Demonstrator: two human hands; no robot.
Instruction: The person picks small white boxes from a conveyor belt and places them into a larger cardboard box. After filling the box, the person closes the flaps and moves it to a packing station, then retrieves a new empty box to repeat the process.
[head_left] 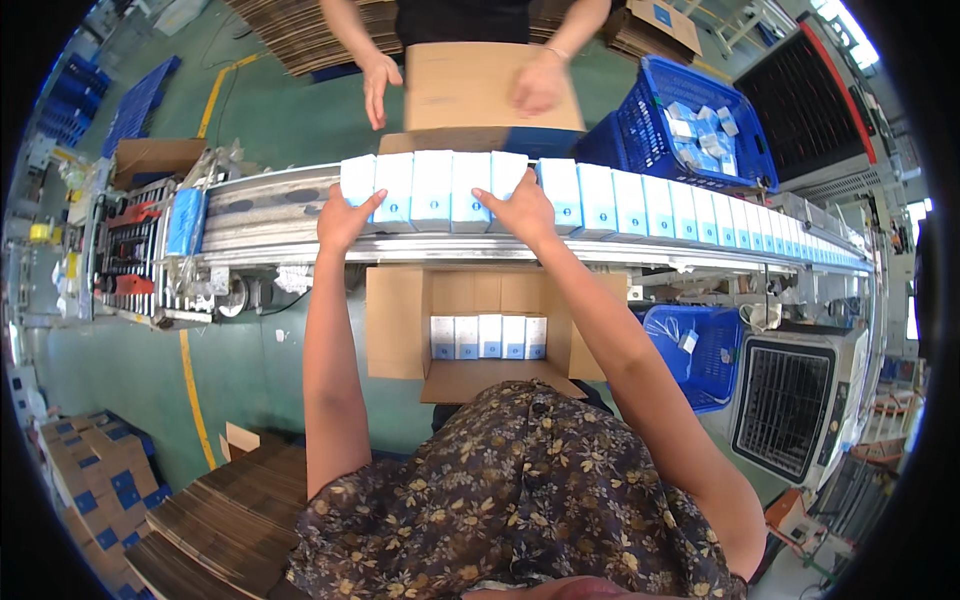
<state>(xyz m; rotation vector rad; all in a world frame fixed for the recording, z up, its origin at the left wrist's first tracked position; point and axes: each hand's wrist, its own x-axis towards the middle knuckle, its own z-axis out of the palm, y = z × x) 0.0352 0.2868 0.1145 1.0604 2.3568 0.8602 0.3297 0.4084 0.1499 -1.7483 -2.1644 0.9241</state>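
Note:
My left hand (343, 219) presses against the left end of a group of white and blue small boxes (432, 193) standing upright side by side. My right hand (524, 210) clasps the group's right end, so the boxes are squeezed between both hands. They are at the left end of a long row of like boxes (630, 205) on the conveyor (265, 215). Close to my body, below the conveyor, an open cardboard carton (395, 322) holds a row of several such boxes (489, 337). The far fingers of both hands are partly hidden behind the boxes.
Across the conveyor a co-worker's hands (540, 85) are over a brown carton (465, 85). Blue baskets with small boxes stand at far right (650, 130) and near right (715, 375). An air cooler (790, 405) is at right; flattened cardboard (225, 515) lies at lower left.

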